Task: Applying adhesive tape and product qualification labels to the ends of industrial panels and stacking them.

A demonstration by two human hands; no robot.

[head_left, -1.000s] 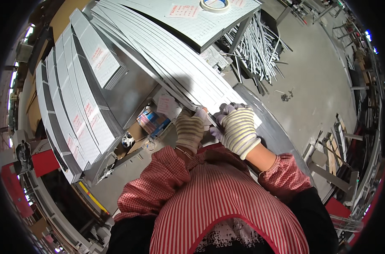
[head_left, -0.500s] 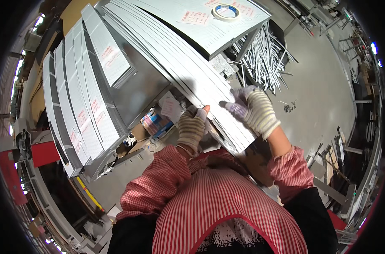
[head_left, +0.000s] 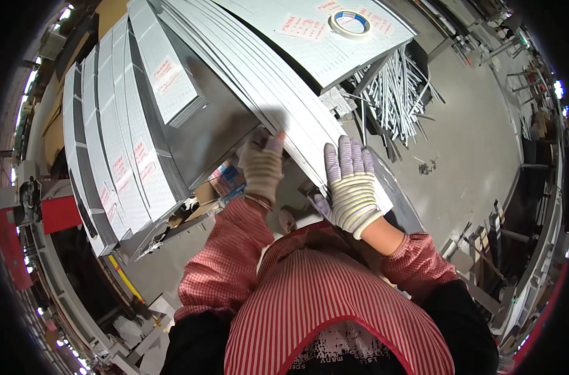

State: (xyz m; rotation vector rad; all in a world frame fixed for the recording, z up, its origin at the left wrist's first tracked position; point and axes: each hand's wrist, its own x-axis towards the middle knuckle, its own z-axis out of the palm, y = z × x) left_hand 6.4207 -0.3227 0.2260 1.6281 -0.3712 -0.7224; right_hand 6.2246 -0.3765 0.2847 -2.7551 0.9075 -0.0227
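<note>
A fanned pile of long white flat strips runs from the far left toward my body, its near end in front of my apron. My right hand, in a striped glove with pale purple fingers, lies flat across that near end. Its fingers are stretched out and the thumb sits by the strips' left edge. Also gloved, my left hand is at the left side of the pile, its thumb close to the outermost strip. Motion blurs its fingers, so any grip there is hidden.
Taped bundles of white panels stand on the left, with a shorter stack beside them on a dark metal surface. A tape roll rests on a white panel stack at the far right. Thin metal rods are heaped below it.
My right hand has gone from curled fingers over the strips to lying flat with fingers extended. My left hand has shifted left and slightly away from me along the strips' edge.
</note>
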